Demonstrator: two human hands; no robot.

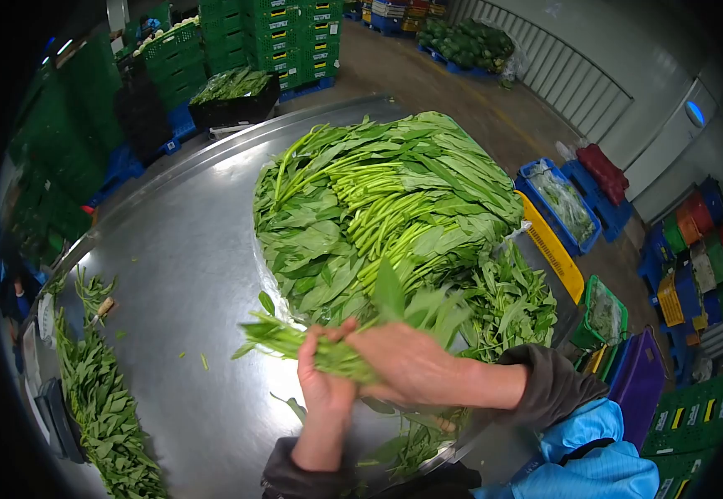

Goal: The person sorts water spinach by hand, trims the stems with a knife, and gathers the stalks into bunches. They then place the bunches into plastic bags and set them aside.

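Note:
My left hand (326, 384) is closed around a bunch of leafy green stems (274, 334) that looks like water spinach. My right hand (411, 356), slightly blurred, grips the same bunch further right, where leaves fan out past it. Just beyond both hands, a large heap of the same greens (378, 208) lies in clear plastic on the metal table (187, 233). A smaller pile of greens (511, 299) sits to its right, and loose leaves (411, 437) lie below my right hand.
Along the table's left side runs a row of greens (103, 407), with a wooden handle (106, 307) near its top. Beside the table stand a yellow crate (551, 245), a blue crate (590, 224) and a purple crate (640, 382). Green crates (291, 41) are stacked behind.

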